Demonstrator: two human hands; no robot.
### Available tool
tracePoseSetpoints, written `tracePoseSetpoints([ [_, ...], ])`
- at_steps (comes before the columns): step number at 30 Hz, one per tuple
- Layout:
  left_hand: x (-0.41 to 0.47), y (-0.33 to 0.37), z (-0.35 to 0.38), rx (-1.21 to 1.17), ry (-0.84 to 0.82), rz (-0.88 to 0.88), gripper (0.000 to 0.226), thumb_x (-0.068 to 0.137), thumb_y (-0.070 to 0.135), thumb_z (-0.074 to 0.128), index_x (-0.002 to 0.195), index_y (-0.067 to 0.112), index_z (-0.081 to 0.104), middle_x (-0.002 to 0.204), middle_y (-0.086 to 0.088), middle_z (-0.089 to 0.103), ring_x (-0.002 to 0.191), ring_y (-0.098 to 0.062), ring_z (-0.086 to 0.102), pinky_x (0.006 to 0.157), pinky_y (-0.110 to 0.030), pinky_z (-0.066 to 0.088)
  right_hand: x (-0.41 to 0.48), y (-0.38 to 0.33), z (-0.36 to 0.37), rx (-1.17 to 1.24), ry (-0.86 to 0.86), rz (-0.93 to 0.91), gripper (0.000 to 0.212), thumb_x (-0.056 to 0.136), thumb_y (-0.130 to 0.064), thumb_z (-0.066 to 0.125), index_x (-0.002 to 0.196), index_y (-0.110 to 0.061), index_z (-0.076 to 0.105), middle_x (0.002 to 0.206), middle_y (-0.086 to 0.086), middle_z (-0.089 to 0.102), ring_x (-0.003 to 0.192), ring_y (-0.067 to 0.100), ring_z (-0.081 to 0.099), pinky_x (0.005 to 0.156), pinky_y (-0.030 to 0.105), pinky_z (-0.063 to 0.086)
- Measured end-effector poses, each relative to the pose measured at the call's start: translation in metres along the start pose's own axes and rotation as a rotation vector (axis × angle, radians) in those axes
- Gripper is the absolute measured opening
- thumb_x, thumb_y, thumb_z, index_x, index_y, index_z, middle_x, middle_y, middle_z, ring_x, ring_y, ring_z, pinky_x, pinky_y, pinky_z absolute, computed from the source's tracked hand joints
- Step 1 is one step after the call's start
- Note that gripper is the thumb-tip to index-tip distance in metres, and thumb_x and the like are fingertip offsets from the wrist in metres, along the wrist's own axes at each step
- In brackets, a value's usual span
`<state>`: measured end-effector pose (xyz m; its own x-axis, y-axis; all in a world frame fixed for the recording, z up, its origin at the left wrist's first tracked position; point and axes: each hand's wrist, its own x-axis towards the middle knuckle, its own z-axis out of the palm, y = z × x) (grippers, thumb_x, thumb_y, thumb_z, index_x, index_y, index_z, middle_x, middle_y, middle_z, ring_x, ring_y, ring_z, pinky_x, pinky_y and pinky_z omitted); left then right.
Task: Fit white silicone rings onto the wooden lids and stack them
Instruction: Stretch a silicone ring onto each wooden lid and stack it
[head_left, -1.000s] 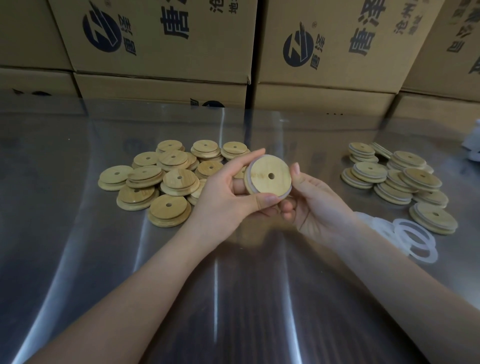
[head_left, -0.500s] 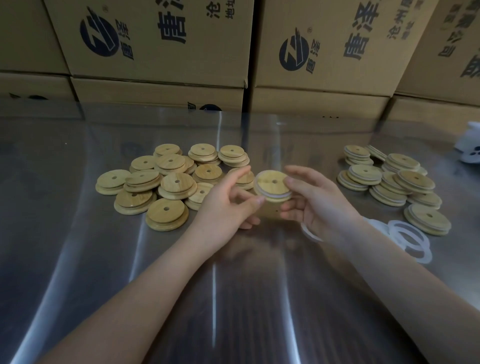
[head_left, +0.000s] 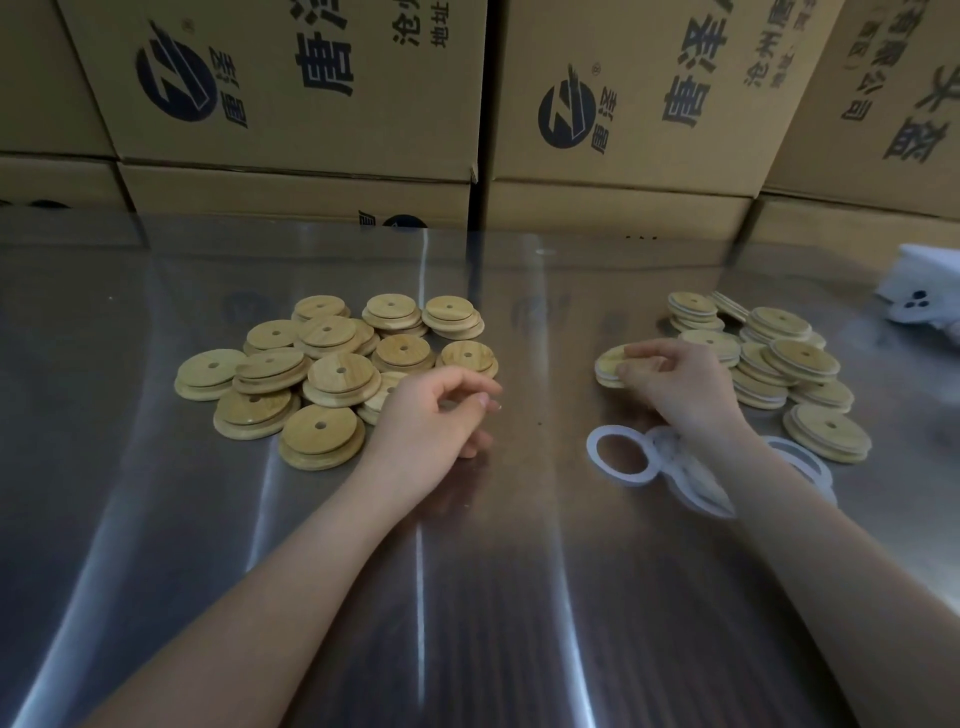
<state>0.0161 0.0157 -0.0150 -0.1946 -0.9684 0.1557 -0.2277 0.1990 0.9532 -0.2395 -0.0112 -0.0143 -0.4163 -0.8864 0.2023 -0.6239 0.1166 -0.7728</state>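
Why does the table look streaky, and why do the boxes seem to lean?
Head view: the shiny metal table reflects the overhead light as long white glare streaks. Head view: the wide-angle lens tilts the cardboard boxes outward towards the edges. Head view: the white rings beside the right forearm look smeared and slightly blurred.

A left heap of lids (head_left: 332, 364) and a right heap of lids (head_left: 779, 358) are lying well apart on the table (head_left: 467, 597), with boxes (head_left: 291, 104) standing behind its far edge. Loose rings (head_left: 626, 478) are lying just before the right heap, partly under the right forearm. The left hand (head_left: 431, 415) is sitting beside the left heap, while the right hand (head_left: 675, 379) is gripping a lid (head_left: 608, 361), perhaps atop another, at the right heap's left edge.
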Motion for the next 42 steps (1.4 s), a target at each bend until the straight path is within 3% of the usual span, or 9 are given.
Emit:
tracePoseSetpoints([
  [4,0.0,0.0,0.0,0.028,0.01,0.007,0.024,0.095,0.003,0.053,0.094,0.019,0.071,0.09,0.003,0.072,0.07,-0.017,0.072,0.068,-0.036,0.06,0.004,0.005,-0.006,-0.134,-0.044,-0.029,0.029,0.079,-0.037,0.077,0.104,-0.031,0.065,0.083,-0.011,0.056,0.077,0.012,0.054,0.056,0.024,0.036],
  [14,-0.001,0.0,-0.001,0.098,0.018,0.044,0.027,0.095,0.004,0.054,0.092,0.026,0.07,0.087,0.01,0.07,0.069,-0.012,0.071,0.067,-0.033,0.061,0.013,0.017,-0.008,-0.354,-0.06,-0.01,0.034,0.091,-0.047,0.059,0.117,-0.026,0.052,0.098,0.001,0.057,0.087,0.024,0.052,0.066,0.035,0.038],
  [19,0.0,0.0,-0.001,0.109,0.028,0.052,0.028,0.095,0.004,0.054,0.09,0.027,0.07,0.085,0.012,0.07,0.068,-0.012,0.07,0.066,-0.032,0.061,0.013,0.018,-0.006,-0.386,-0.039,-0.019,0.032,0.09,-0.043,0.061,0.115,-0.024,0.054,0.095,0.002,0.058,0.087,0.024,0.05,0.068,0.036,0.038],
  [24,0.001,-0.002,-0.001,0.156,0.052,0.069,0.028,0.095,0.006,0.055,0.088,0.029,0.069,0.085,0.013,0.07,0.068,-0.01,0.07,0.064,-0.03,0.058,0.015,0.02,-0.006,-0.405,-0.012,0.0,0.034,0.092,-0.038,0.06,0.122,-0.024,0.056,0.109,0.008,0.064,0.102,0.032,0.057,0.073,0.036,0.04],
  [29,0.003,-0.006,-0.004,0.315,0.125,0.099,0.022,0.094,0.012,0.057,0.092,0.031,0.069,0.085,0.014,0.068,0.076,-0.008,0.064,0.072,-0.029,0.053,0.018,0.024,-0.009,-0.473,0.006,0.062,0.039,0.097,-0.032,0.049,0.136,-0.031,0.052,0.111,0.012,0.064,0.102,0.036,0.058,0.071,0.037,0.043],
  [34,0.003,-0.007,-0.007,0.44,0.224,0.116,0.019,0.094,0.017,0.057,0.096,0.03,0.07,0.085,0.01,0.068,0.064,-0.006,0.057,0.058,-0.027,0.046,0.019,0.024,-0.011,-0.536,0.014,0.12,0.042,0.099,-0.028,0.042,0.14,-0.034,0.047,0.114,0.015,0.062,0.103,0.038,0.057,0.078,0.042,0.049],
  [36,0.003,-0.006,-0.008,0.503,0.277,0.143,0.018,0.094,0.016,0.056,0.098,0.027,0.07,0.092,0.009,0.068,0.074,-0.009,0.06,0.065,-0.031,0.05,0.018,0.024,-0.011,-0.539,0.019,0.122,0.042,0.099,-0.027,0.042,0.14,-0.033,0.047,0.113,0.016,0.062,0.103,0.039,0.057,0.074,0.04,0.046],
  [38,0.005,-0.006,-0.011,0.598,0.353,0.192,0.018,0.092,0.013,0.057,0.098,0.023,0.071,0.1,0.006,0.068,0.097,-0.018,0.06,0.084,-0.038,0.05,0.017,0.024,-0.012,-0.516,0.031,0.112,0.043,0.097,-0.026,0.043,0.14,-0.03,0.047,0.112,0.016,0.062,0.102,0.039,0.057,0.073,0.039,0.042],
  [42,0.008,-0.007,-0.019,0.792,0.477,0.128,0.024,0.088,0.016,0.062,0.109,0.026,0.069,0.121,0.001,0.06,0.122,-0.027,0.044,0.097,-0.044,0.031,0.012,0.021,-0.012,-0.455,0.054,0.051,0.047,0.094,-0.021,0.046,0.141,-0.026,0.046,0.113,0.016,0.063,0.102,0.038,0.057,0.07,0.037,0.041],
])
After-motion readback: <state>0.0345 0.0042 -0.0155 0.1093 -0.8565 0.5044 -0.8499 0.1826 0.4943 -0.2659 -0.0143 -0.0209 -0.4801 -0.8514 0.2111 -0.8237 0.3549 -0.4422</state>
